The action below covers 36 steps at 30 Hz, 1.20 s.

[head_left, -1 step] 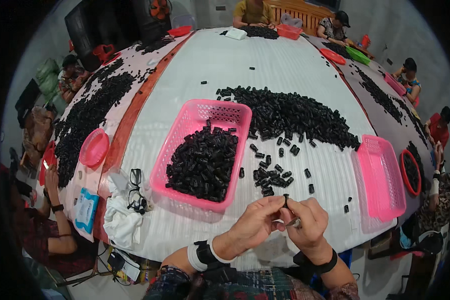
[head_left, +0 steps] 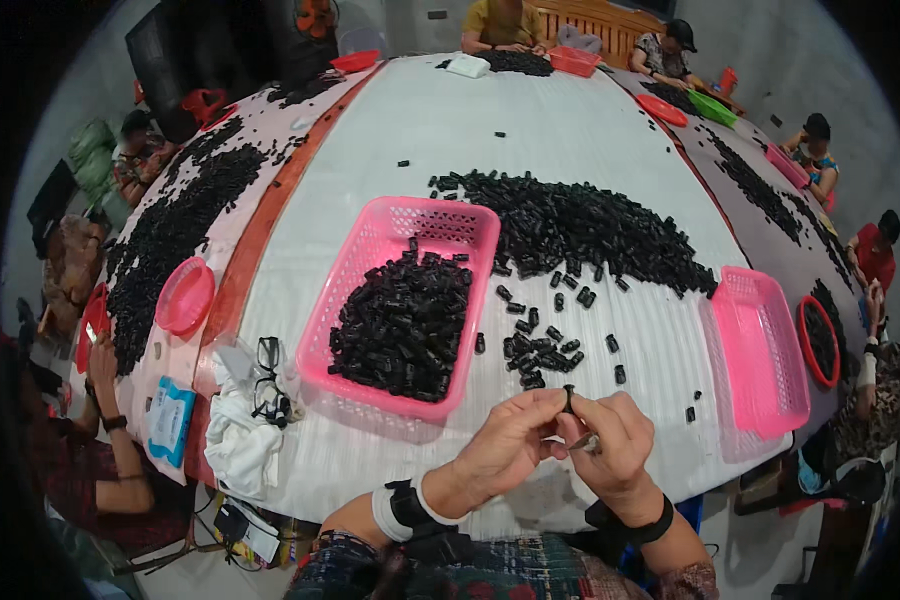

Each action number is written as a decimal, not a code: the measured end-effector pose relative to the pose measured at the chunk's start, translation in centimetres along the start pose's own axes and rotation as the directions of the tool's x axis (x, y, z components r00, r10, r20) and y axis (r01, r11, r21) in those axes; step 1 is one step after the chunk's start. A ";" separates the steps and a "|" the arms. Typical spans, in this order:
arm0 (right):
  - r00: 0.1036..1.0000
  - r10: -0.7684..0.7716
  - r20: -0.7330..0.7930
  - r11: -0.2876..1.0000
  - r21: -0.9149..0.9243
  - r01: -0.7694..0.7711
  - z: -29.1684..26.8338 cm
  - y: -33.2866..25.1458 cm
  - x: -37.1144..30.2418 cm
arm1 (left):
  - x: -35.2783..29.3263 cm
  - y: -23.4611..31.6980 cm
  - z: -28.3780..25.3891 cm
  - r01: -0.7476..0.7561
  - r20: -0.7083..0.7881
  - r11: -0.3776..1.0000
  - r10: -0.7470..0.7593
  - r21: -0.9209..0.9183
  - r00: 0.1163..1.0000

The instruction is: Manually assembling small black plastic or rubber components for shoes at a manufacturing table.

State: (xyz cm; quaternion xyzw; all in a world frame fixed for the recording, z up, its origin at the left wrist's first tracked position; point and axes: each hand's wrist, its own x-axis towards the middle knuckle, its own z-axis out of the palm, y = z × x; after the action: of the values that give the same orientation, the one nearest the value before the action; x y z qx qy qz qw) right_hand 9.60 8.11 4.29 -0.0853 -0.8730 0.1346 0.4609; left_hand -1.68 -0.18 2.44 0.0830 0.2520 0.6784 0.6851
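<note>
My left hand [head_left: 505, 440] is closed, pinching a small black part [head_left: 569, 397] at the fingertips. My right hand [head_left: 618, 440] meets it there, thumb and forefinger against the same part. A small shiny metal blade-like tool [head_left: 587, 442] sticks out from the right hand's fingers; its handle is hidden. Just beyond the hands lies a small cluster of short black cylindrical parts [head_left: 540, 353]. Left of it stands a pink perforated basket [head_left: 315, 340] with many such parts [head_left: 400, 325] heaped inside.
A long heap of black parts [head_left: 590, 230] spreads across the white-covered table [head_left: 370, 130]. A pink basket [head_left: 760, 360] sits at right. At left lie eyeglasses [head_left: 269, 380] on white cloth [head_left: 238, 440] and a blue-white packet [head_left: 173, 420]. Several people work around the table with their own heaps.
</note>
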 end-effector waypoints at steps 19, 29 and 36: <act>0.990 -0.134 -0.036 0.991 -0.011 0.133 -0.2 -0.1 -0.1 | -0.8 0.7 -0.1 -0.120 0.007 0.993 0.120 0.012 0.993; 0.986 -0.168 -0.023 0.986 -0.016 0.167 -0.1 0.0 0.2 | -0.6 0.9 -0.2 -0.130 0.009 0.991 0.130 0.017 0.991; 0.998 0.004 0.061 0.987 0.162 -0.014 -0.7 -0.1 0.2 | -0.5 1.0 -0.1 -0.089 -0.020 0.994 0.091 0.061 0.996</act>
State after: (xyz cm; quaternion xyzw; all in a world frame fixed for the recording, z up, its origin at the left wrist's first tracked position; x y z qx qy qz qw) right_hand 10.03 8.21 4.82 -0.0473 -0.8724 0.2098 0.4389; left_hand -2.58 -0.62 2.88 0.1074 0.2760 0.7015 0.6482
